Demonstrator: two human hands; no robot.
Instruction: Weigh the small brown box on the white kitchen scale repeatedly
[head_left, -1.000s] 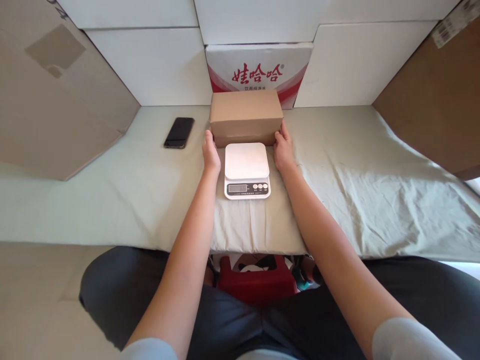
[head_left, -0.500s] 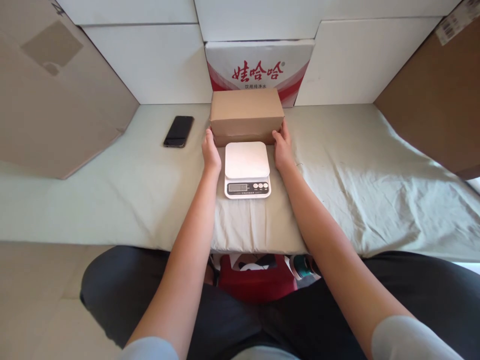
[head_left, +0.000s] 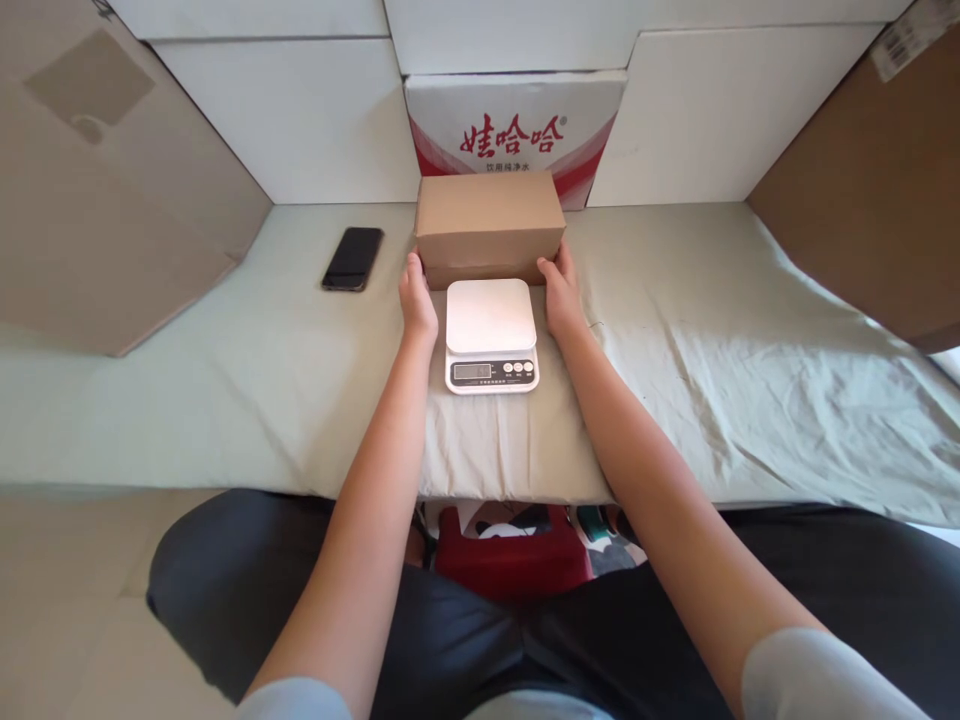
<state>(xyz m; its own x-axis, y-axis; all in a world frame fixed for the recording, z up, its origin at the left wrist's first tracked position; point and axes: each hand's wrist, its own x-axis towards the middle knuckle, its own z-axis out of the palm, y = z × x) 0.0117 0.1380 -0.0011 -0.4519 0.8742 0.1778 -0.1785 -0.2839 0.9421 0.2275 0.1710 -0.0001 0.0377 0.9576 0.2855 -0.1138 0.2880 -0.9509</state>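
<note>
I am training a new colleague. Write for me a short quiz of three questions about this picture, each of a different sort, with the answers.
1. True or false: the cardboard box stands on the platform of the kitchen scale.
2. Multiple choice: where does the phone lie? A) on the scale B) on the cloth, left of the box C) on top of the box
3. Short answer: which parts of the box do the left hand and the right hand touch?

Key
1. False; it stands on the cloth behind the scale.
2. B
3. Its lower front corners, one hand on each side.
</note>
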